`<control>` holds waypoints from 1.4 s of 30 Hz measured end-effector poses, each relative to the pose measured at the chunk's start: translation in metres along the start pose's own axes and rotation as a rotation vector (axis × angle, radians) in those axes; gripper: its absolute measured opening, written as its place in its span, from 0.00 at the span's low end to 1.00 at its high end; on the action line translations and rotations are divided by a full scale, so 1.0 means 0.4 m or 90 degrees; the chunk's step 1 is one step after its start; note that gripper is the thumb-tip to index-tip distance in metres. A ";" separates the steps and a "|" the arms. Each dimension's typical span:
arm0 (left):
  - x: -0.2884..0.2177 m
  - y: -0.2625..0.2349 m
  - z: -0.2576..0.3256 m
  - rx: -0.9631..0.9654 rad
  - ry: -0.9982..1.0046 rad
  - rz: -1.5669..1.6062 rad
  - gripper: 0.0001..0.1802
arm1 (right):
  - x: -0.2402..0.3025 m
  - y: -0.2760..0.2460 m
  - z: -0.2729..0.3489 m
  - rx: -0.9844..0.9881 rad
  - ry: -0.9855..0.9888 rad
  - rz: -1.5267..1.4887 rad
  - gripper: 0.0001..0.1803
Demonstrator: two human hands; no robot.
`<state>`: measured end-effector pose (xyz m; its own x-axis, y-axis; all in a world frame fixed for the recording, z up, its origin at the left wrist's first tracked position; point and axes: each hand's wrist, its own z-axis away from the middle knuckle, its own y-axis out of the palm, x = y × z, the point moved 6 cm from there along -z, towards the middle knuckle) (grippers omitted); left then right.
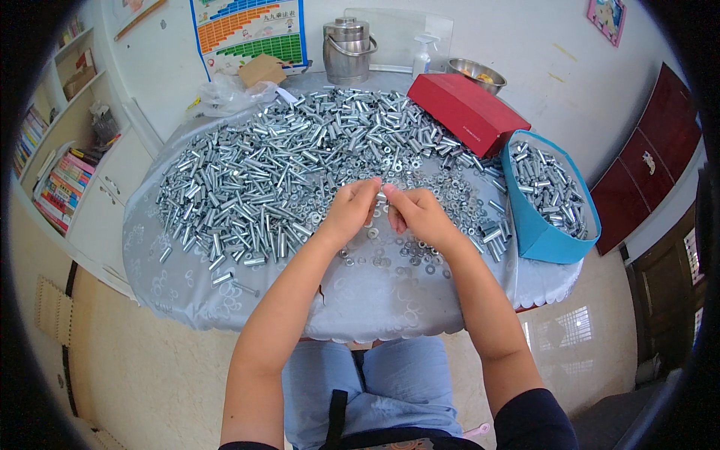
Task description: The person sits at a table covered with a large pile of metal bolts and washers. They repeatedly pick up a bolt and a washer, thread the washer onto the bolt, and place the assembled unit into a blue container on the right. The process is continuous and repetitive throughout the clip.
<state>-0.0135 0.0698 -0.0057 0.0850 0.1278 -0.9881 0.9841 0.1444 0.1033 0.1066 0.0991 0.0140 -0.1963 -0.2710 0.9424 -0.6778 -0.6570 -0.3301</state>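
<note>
Over the middle of the table my left hand (pixel 349 213) and my right hand (pixel 417 213) meet, both closed in a pinch. Between their fingertips is a small silvery metal part (pixel 382 196), mostly covered by the fingers, so its exact kind does not show. Beneath and around the hands lie many loose metal washers (pixel 450 196) and nuts. To the left and behind spreads a big heap of shiny metal sleeves and bolts (pixel 255 180). A lone bolt (pixel 245 287) lies near the front left of the heap, close to a short sleeve (pixel 223 279).
A blue fabric bin (pixel 544 244) full of metal sleeves stands at the right edge. Behind it a red box (pixel 469 112) rests beside the heap. At the back are a metal pot (pixel 347 56), a spray bottle (pixel 424 56), a steel bowl (pixel 480 73) and a plastic bag (pixel 229 96).
</note>
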 end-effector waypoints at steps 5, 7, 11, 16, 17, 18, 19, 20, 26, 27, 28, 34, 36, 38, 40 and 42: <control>-0.020 0.016 0.014 -0.047 0.011 -0.010 0.20 | 0.005 -0.008 0.000 -0.031 -0.037 -0.025 0.25; -0.007 -0.005 0.002 -0.067 0.024 -0.015 0.21 | 0.024 -0.003 0.003 -0.069 -0.125 0.042 0.22; 0.007 -0.033 -0.013 -0.083 0.106 -0.099 0.22 | 0.041 0.000 0.011 -0.085 -0.158 0.130 0.20; -0.009 -0.015 -0.004 -0.063 0.112 -0.046 0.21 | 0.027 -0.007 0.011 -0.043 -0.121 0.029 0.21; -0.014 -0.011 -0.001 -0.054 0.112 -0.030 0.21 | 0.036 -0.005 0.014 -0.038 -0.120 0.004 0.22; -0.019 -0.010 0.007 -0.047 0.112 -0.016 0.21 | 0.040 -0.001 0.017 -0.032 -0.120 -0.023 0.22; -0.034 -0.009 0.015 -0.054 0.142 -0.064 0.21 | 0.035 0.001 0.016 -0.022 -0.104 -0.055 0.22; -0.039 -0.006 0.017 -0.054 0.155 -0.074 0.22 | 0.029 0.001 0.014 -0.013 -0.088 -0.087 0.22; -0.083 0.006 0.047 -0.104 0.247 -0.158 0.22 | 0.043 0.009 0.020 0.026 -0.083 -0.236 0.22; -0.079 0.001 0.049 -0.119 0.273 -0.170 0.21 | 0.047 0.012 0.022 0.033 -0.080 -0.261 0.22; -0.079 -0.003 0.053 -0.134 0.299 -0.182 0.21 | 0.049 0.013 0.022 0.040 -0.077 -0.269 0.22; -0.121 0.007 0.076 -0.156 0.436 -0.274 0.20 | 0.046 0.019 0.021 0.109 -0.027 -0.349 0.23; -0.121 0.005 0.076 -0.166 0.448 -0.276 0.19 | 0.039 0.021 0.016 0.099 -0.011 -0.349 0.22; -0.108 -0.001 0.069 -0.173 0.425 -0.258 0.19 | 0.034 0.028 0.009 0.059 -0.016 -0.313 0.21; -0.095 -0.015 0.058 -0.182 0.392 -0.294 0.19 | 0.034 0.032 0.003 -0.010 -0.045 -0.243 0.20; -0.081 -0.019 0.046 -0.176 0.332 -0.288 0.20 | 0.027 0.027 0.001 0.012 -0.028 -0.219 0.19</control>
<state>-0.0209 0.0464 0.0235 -0.4725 0.4363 -0.7657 0.8240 0.5270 -0.2082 0.0976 0.0887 0.0204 0.0718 -0.0616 0.9955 -0.6855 -0.7281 0.0044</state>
